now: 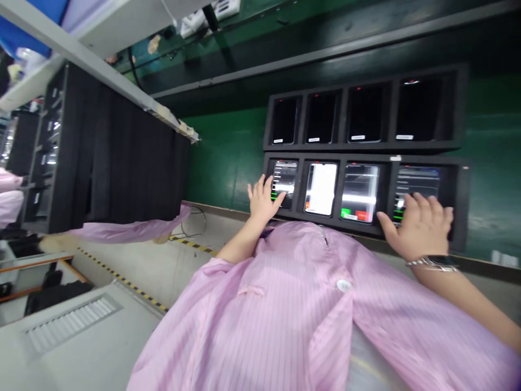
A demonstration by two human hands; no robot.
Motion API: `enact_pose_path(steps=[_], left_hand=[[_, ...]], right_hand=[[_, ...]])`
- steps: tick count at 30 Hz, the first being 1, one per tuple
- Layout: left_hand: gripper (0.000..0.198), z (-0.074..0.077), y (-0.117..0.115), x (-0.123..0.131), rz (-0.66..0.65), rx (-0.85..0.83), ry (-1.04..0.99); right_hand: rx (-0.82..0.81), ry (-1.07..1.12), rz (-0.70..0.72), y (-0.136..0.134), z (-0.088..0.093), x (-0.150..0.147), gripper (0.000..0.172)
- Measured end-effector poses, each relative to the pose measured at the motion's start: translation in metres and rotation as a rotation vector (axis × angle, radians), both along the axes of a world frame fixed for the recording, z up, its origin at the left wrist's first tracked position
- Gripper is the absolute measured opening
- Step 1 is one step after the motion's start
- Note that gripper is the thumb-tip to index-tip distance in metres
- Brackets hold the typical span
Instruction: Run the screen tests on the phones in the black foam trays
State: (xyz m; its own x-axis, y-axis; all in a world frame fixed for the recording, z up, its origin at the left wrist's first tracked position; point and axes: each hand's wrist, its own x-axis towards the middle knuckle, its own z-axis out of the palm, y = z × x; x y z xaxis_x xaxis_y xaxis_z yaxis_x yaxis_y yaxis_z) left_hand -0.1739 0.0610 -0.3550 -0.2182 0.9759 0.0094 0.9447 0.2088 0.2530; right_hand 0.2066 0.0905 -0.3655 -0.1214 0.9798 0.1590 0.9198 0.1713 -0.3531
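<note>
Risk at the fingertips first: stray touches. Likely enough with the left hand point(262, 198) spread loose over the lower-left phone point(285, 183), lit, at the lower left corner of the rack point(459, 163), palm and several fingers close to the glass at once. Could register a press in the wrong spot. Same hazard at the lower right corner: right hand point(419, 225) draped across the lower-right phone point(419, 184), also lit, hiding much of its lower half, the landing finger impossible to pick out. Could also nudge a phone crooked in its slot if leaned on, judging by the weight of that right palm.

Grip, left: open, fingers fanned, holding nothing, fingertips touching or just off the screen; cannot tell which. Grip, right: open too, fingers gently curled and laid over the screen, thumb stretched toward the neighbouring slot, nothing clasped. Wristwatch point(437, 262) on the right wrist.

Outward from there: 2 more lit screens between the hands in the rack's lower row, a white-screen phone point(321, 188) and a green-and-red phone point(359, 193). Above, 4 dark phones point(321, 117) along the upper row, each with a small white label. Pink striped smock point(285, 304) filling the foreground, green wall point(223, 157) behind the rack, black curtained shelving point(122, 163) off to the left, another person's pink sleeve point(130, 231) reaching in below it.
</note>
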Motion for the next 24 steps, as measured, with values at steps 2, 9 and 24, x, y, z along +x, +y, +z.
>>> enact_pose_path(steps=[2,9,24], left_hand=[[0.064,0.000,0.001,0.000,-0.004,0.014,-0.005],[0.053,0.004,0.001,-0.002,-0.014,-0.011,-0.037],[0.065,-0.004,-0.040,0.004,-0.277,0.044,-0.053]], right_hand=[[0.003,0.023,-0.017,0.000,0.002,-0.003,0.080],[-0.029,0.057,-0.039,0.002,0.004,0.007,0.083],[-0.053,-0.041,0.026,-0.033,0.008,0.024,0.076]])
